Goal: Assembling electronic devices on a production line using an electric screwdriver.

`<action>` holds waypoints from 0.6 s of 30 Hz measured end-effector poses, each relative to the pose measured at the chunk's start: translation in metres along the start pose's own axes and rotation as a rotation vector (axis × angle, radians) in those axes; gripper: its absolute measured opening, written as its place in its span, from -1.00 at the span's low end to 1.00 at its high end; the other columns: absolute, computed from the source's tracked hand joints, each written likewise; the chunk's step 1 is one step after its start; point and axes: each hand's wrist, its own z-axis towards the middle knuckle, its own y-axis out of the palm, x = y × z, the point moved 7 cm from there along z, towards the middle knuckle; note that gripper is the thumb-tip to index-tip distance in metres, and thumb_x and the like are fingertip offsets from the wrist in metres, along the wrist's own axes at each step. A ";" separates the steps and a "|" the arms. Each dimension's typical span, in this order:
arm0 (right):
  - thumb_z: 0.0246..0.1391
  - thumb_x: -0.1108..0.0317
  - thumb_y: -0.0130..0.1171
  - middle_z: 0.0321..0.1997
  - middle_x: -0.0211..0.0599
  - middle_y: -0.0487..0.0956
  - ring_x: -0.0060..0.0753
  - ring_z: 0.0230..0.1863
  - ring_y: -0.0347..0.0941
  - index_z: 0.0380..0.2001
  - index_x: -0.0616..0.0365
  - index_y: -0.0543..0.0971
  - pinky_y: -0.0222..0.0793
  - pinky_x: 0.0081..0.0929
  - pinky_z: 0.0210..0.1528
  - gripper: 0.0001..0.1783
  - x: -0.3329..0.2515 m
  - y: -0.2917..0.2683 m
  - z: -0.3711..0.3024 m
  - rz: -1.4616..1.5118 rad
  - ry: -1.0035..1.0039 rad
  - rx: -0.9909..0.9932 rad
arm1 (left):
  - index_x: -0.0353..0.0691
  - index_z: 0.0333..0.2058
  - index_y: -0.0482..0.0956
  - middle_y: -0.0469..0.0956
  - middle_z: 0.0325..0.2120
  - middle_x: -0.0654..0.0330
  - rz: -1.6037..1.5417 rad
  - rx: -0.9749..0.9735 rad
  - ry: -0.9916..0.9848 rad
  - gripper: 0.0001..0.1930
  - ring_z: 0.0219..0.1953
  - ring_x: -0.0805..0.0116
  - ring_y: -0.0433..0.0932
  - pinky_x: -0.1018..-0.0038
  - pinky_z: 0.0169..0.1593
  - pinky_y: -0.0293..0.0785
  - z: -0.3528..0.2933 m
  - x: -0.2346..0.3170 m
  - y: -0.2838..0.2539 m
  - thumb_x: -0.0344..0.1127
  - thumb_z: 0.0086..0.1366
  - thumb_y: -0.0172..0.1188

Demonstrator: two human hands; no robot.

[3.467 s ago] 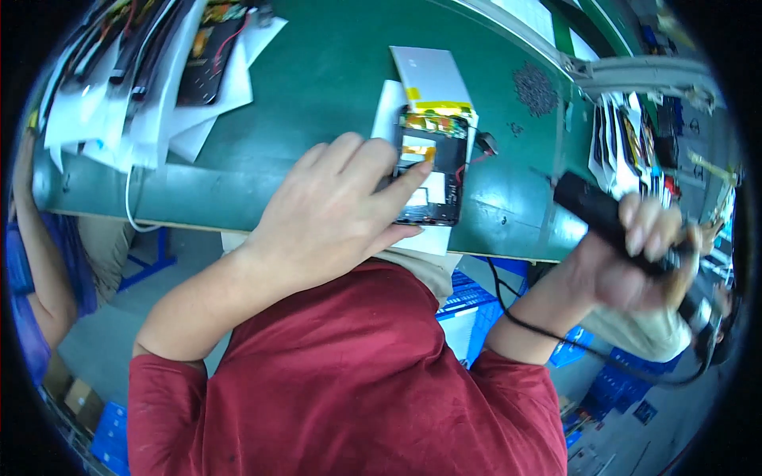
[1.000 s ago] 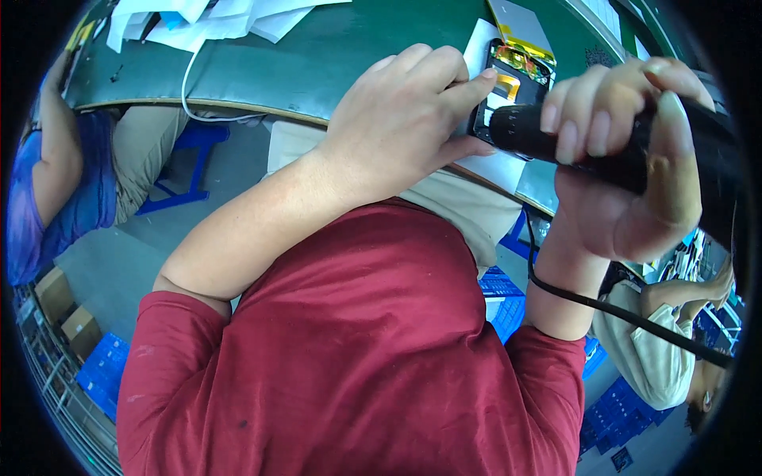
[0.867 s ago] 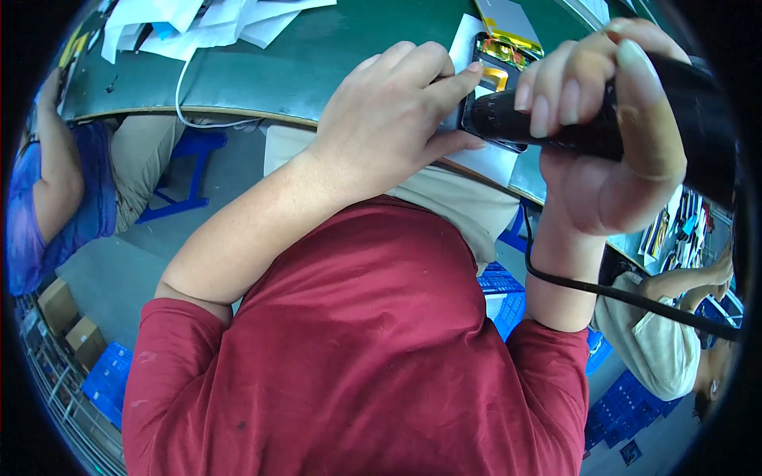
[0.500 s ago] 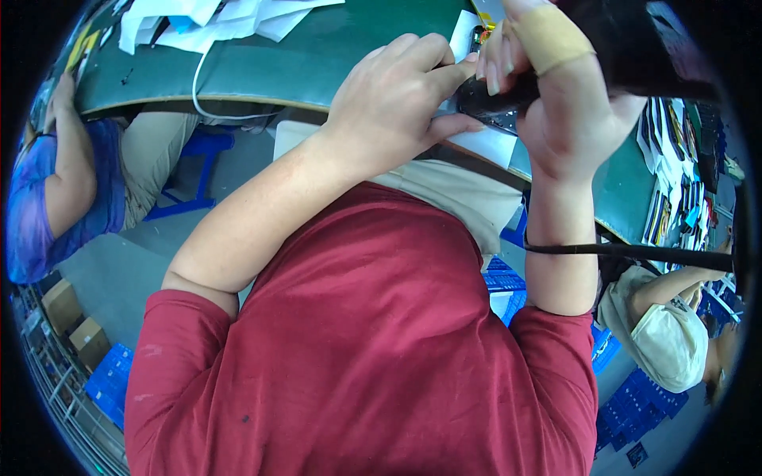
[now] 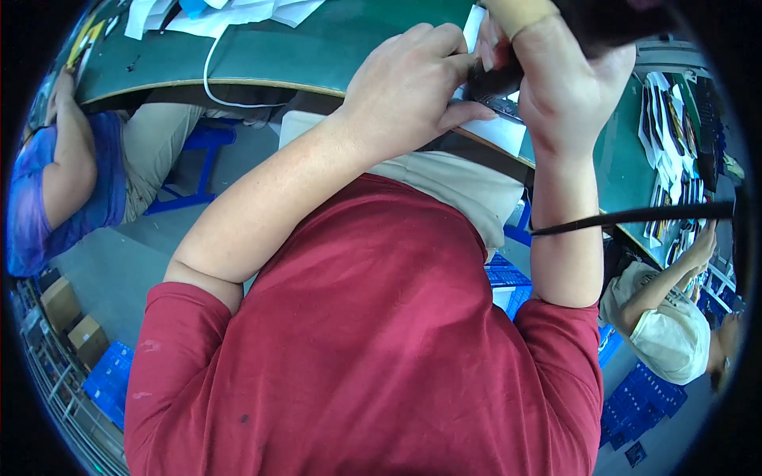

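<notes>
**Close work at the green desk (image 5: pixel 270 59)!**

The dark device (image 5: pixel 506 108) lay on white paper (image 5: pixel 500 136) at the desk's near edge. Above the desk, the right hand (image 5: pixel 556 87) clutched a black tool (image 5: pixel 611 24) in curled fingers! The left hand (image 5: pixel 409 83) sat beside the device; gripping or not, I couldn't tell.

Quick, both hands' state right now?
Left hand: fingers bent, at the dark device; cannot tell whether it grips.
Right hand: closed, holding the black tool; its fingertips are partly blurred.
</notes>
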 end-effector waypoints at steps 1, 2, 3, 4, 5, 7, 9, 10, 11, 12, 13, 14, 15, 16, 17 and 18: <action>0.05 0.58 0.37 -0.49 -0.49 0.54 -0.71 -0.56 0.40 -0.26 0.28 0.59 0.27 -0.68 -0.51 -0.81 0.004 -0.002 0.004 -0.022 -0.057 0.019 | -0.22 -0.23 0.73 0.47 -0.33 0.21 0.008 -0.004 0.002 -0.53 -0.24 0.21 0.50 0.29 -0.17 0.50 0.000 0.000 0.001 0.08 0.10 0.47; 0.05 0.58 0.37 -0.49 -0.49 0.54 -0.71 -0.56 0.40 -0.26 0.28 0.59 0.27 -0.68 -0.51 -0.81 0.015 0.000 0.006 -0.022 -0.051 0.021 | -0.22 -0.23 0.73 0.47 -0.33 0.21 0.005 -0.009 0.000 -0.53 -0.24 0.21 0.50 0.29 -0.17 0.50 0.000 0.001 0.001 0.08 0.10 0.47; 0.06 0.57 0.37 -0.51 -0.48 0.54 -0.70 -0.60 0.39 -0.28 0.27 0.58 0.26 -0.68 -0.54 -0.83 0.028 0.008 0.008 0.557 -0.003 -0.057 | -0.22 -0.24 0.73 0.47 -0.34 0.22 0.004 -0.001 -0.003 -0.53 -0.24 0.22 0.50 0.30 -0.18 0.50 0.001 0.001 0.002 0.08 0.10 0.47; 0.07 0.56 0.37 -0.53 -0.47 0.54 -0.69 -0.63 0.38 -0.29 0.26 0.58 0.24 -0.69 -0.58 -0.84 0.033 0.015 0.009 1.137 0.044 -0.136 | -0.22 -0.26 0.74 0.46 -0.35 0.22 0.003 0.006 -0.007 -0.54 -0.25 0.23 0.50 0.30 -0.19 0.50 0.002 0.002 0.003 0.08 0.10 0.47; 0.08 0.55 0.36 -0.56 -0.46 0.53 -0.67 -0.68 0.36 -0.31 0.24 0.58 0.21 -0.69 -0.63 -0.86 0.038 0.016 0.009 1.190 0.059 -0.120 | -0.22 -0.26 0.74 0.46 -0.35 0.22 0.005 0.002 -0.014 -0.54 -0.25 0.23 0.50 0.30 -0.19 0.50 0.000 0.000 0.003 0.08 0.10 0.47; 0.08 0.55 0.36 -0.55 -0.47 0.53 -0.68 -0.67 0.36 -0.33 0.24 0.58 0.21 -0.69 -0.62 -0.87 0.018 0.008 0.003 0.674 0.077 -0.050 | -0.22 -0.24 0.74 0.46 -0.37 0.23 0.032 0.013 0.001 -0.53 -0.26 0.24 0.49 0.31 -0.20 0.50 -0.002 -0.003 0.002 0.09 0.10 0.47; 0.08 0.55 0.36 -0.54 -0.47 0.53 -0.68 -0.65 0.36 -0.34 0.24 0.58 0.21 -0.69 -0.60 -0.87 0.014 -0.006 0.002 0.151 0.077 0.023 | -0.22 -0.23 0.74 0.46 -0.36 0.23 0.035 0.008 -0.007 -0.52 -0.26 0.24 0.49 0.31 -0.19 0.50 -0.001 -0.002 0.002 0.09 0.10 0.47; 0.08 0.56 0.36 -0.54 -0.48 0.52 -0.69 -0.63 0.36 -0.37 0.24 0.58 0.21 -0.68 -0.59 -0.88 0.014 -0.008 0.003 0.112 0.005 0.011 | -0.22 -0.22 0.74 0.47 -0.36 0.23 0.037 0.005 -0.015 -0.52 -0.25 0.24 0.49 0.30 -0.19 0.51 0.000 -0.002 0.001 0.09 0.10 0.47; 0.07 0.57 0.36 -0.53 -0.49 0.51 -0.69 -0.62 0.35 -0.40 0.24 0.57 0.21 -0.68 -0.57 -0.88 0.015 -0.008 0.002 0.072 -0.067 0.001 | -0.22 -0.22 0.74 0.47 -0.36 0.23 0.039 0.004 -0.015 -0.52 -0.25 0.24 0.49 0.30 -0.19 0.51 0.000 -0.002 0.002 0.09 0.10 0.47; 0.07 0.57 0.36 -0.53 -0.49 0.51 -0.69 -0.62 0.35 -0.40 0.24 0.57 0.21 -0.68 -0.57 -0.88 0.020 -0.007 0.003 0.074 -0.068 0.000 | -0.22 -0.22 0.74 0.47 -0.36 0.23 0.036 0.001 -0.010 -0.52 -0.25 0.24 0.49 0.30 -0.19 0.51 0.001 -0.001 0.002 0.10 0.10 0.47; 0.07 0.57 0.36 -0.53 -0.49 0.51 -0.69 -0.61 0.35 -0.40 0.24 0.57 0.21 -0.67 -0.56 -0.88 0.024 -0.006 0.003 0.202 -0.088 -0.003 | -0.22 -0.22 0.74 0.47 -0.36 0.23 0.033 -0.001 -0.006 -0.52 -0.25 0.24 0.50 0.29 -0.19 0.51 0.002 0.000 0.003 0.10 0.10 0.47; 0.06 0.57 0.36 -0.53 -0.50 0.50 -0.69 -0.60 0.35 -0.41 0.24 0.57 0.22 -0.67 -0.55 -0.88 0.028 -0.003 0.003 0.330 -0.106 -0.006 | -0.22 -0.22 0.74 0.47 -0.36 0.23 0.036 -0.001 -0.007 -0.52 -0.25 0.24 0.50 0.29 -0.19 0.51 0.002 0.000 0.003 0.10 0.10 0.47; 0.05 0.57 0.36 -0.53 -0.50 0.50 -0.69 -0.59 0.36 -0.41 0.23 0.57 0.22 -0.67 -0.54 -0.87 0.032 0.000 0.003 0.458 -0.126 -0.010 | -0.21 -0.22 0.74 0.47 -0.35 0.23 0.039 0.003 -0.003 -0.52 -0.24 0.23 0.50 0.28 -0.18 0.50 0.002 0.001 0.002 0.09 0.10 0.47; 0.05 0.57 0.37 -0.53 -0.50 0.50 -0.69 -0.58 0.36 -0.41 0.23 0.57 0.23 -0.66 -0.53 -0.87 0.035 0.003 0.004 0.585 -0.146 -0.014 | -0.20 -0.21 0.73 0.47 -0.35 0.22 0.041 0.009 0.002 -0.53 -0.24 0.22 0.50 0.27 -0.17 0.50 0.002 0.001 0.001 0.09 0.11 0.46; 0.04 0.58 0.37 -0.52 -0.50 0.49 -0.68 -0.57 0.36 -0.42 0.23 0.56 0.23 -0.66 -0.52 -0.86 0.037 0.006 0.004 0.712 -0.165 -0.018 | -0.20 -0.21 0.73 0.47 -0.35 0.22 0.044 0.011 0.003 -0.53 -0.24 0.22 0.50 0.27 -0.17 0.50 0.002 0.002 0.000 0.09 0.11 0.46; 0.04 0.58 0.37 -0.52 -0.50 0.49 -0.68 -0.56 0.37 -0.42 0.23 0.56 0.24 -0.65 -0.51 -0.86 0.037 0.007 0.003 0.837 -0.186 -0.022 | -0.19 -0.20 0.72 0.46 -0.35 0.22 0.023 0.010 0.008 -0.54 -0.23 0.20 0.49 0.26 -0.16 0.50 0.002 0.002 0.000 0.08 0.11 0.46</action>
